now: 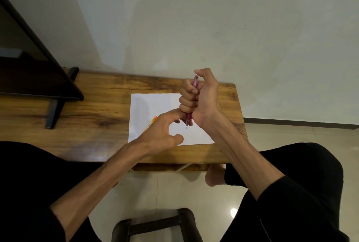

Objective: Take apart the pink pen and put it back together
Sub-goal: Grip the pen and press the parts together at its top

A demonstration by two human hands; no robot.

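Observation:
The pink pen [194, 81] stands nearly upright in my right hand [200, 99], which is closed in a fist around its barrel, thumb at the top end. Its dark tip [187, 124] points down above the white paper sheet [153, 105]. My left hand [162, 131] is just below and left of the fist, fingers apart, with fingertips touching the pen's lower end near the tip. It holds nothing. Most of the pen barrel is hidden inside the fist.
An orange pen [152, 123] lies on the paper, partly hidden under my left hand. The paper rests on a low wooden table [87, 117]. A dark stand [52, 94] occupies the table's left part. A dark stool [155, 224] is below, between my knees.

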